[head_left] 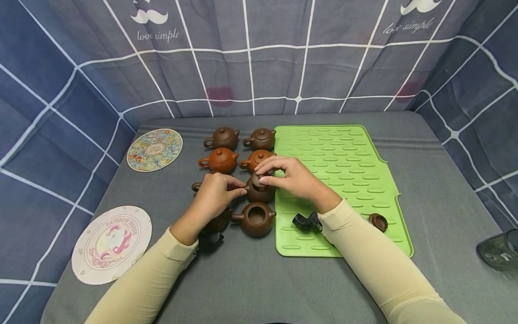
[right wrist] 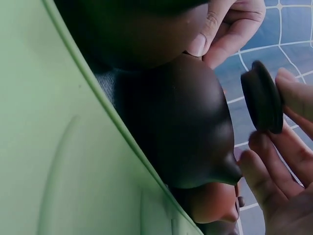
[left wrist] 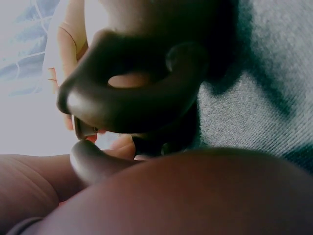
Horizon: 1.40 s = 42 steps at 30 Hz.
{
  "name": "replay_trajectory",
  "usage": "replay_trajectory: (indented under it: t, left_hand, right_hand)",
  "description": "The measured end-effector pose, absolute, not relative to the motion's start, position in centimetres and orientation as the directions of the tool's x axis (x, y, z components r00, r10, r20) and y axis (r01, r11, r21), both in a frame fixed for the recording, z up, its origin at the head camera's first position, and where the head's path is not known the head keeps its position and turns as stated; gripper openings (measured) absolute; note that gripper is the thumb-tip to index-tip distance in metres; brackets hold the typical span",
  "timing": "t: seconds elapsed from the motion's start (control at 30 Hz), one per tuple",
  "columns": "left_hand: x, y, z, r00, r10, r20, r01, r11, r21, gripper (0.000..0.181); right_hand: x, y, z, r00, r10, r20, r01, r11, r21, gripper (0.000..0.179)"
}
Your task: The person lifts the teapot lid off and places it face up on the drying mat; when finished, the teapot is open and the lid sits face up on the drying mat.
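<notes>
My left hand (head_left: 216, 195) pinches the handle of a dark brown teapot (head_left: 261, 192) in the right column. With the fingertips of my right hand (head_left: 297, 180) I hold a round brown lid (right wrist: 264, 98); the right wrist view shows it tilted on edge, apart from the teapot body (right wrist: 195, 117). Nearer to me stands a second dark teapot (head_left: 255, 220), its round mouth uncovered. Its handle (left wrist: 137, 110) seems to fill the left wrist view. Another brown lid (head_left: 378, 222) lies on the green mat (head_left: 336, 238). My left forearm and hand partly cover the left-column teapots.
Behind my hands stand lidded teapots: two orange-brown, one left (head_left: 222, 159) and one right (head_left: 256, 158), and two dark ones (head_left: 224, 137) farther back. Two round decorated mats (head_left: 111, 245) lie left. A dark glass cup (head_left: 499, 249) is at the right edge.
</notes>
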State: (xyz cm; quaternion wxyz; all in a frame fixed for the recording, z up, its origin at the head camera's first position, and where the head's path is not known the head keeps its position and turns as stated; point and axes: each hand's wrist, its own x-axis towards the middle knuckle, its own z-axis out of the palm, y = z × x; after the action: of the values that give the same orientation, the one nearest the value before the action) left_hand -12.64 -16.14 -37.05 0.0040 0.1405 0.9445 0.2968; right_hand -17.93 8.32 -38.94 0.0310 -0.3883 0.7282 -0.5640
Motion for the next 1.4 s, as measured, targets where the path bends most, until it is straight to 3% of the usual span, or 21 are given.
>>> replay_trajectory:
  t: [0.3, 0.6, 0.7, 0.97, 1.23, 1.4]
  left_hand:
    - [-12.6, -16.1, -37.1, -0.963, 0.262, 0.067, 0.253, 0.784, 0.567, 0.013]
    - [-12.5, -16.1, -37.2, -0.958, 0.276, 0.081, 0.272, 0.773, 0.574, 0.012]
    - [-12.5, -16.1, -37.3, -0.957, 0.278, 0.083, 0.274, 0.774, 0.571, 0.012]
    - [-12.4, -16.1, -37.2, -0.959, 0.269, 0.089, 0.270, 0.775, 0.571, 0.012]
    - [-12.4, -16.2, -37.0, -0.963, 0.258, 0.076, 0.255, 0.782, 0.569, 0.013]
    - [-12.5, -16.1, -37.0, -0.962, 0.263, 0.075, 0.258, 0.778, 0.573, 0.013]
  right_hand:
    - [-18.1, 9.5, -38.6, -0.764, -0.533, 0.364, -0.468, 0.069, -0.881, 0.021]
    - [-17.7, 12.2, -38.4, -0.822, -0.526, 0.218, -0.294, 0.065, -0.953, 0.043]
    - [-17.4, 13.3, -38.3, -0.825, -0.532, 0.191, -0.250, 0.040, -0.967, 0.048]
    - [-16.2, 16.3, -37.9, -0.856, -0.497, 0.141, -0.102, -0.104, -0.989, 0.041]
    - [-15.5, 19.8, -38.4, -0.883, -0.438, 0.171, -0.134, -0.115, -0.984, 0.052]
    - [-15.1, 22.7, -39.0, -0.905, -0.385, 0.178, -0.134, -0.138, -0.981, 0.047]
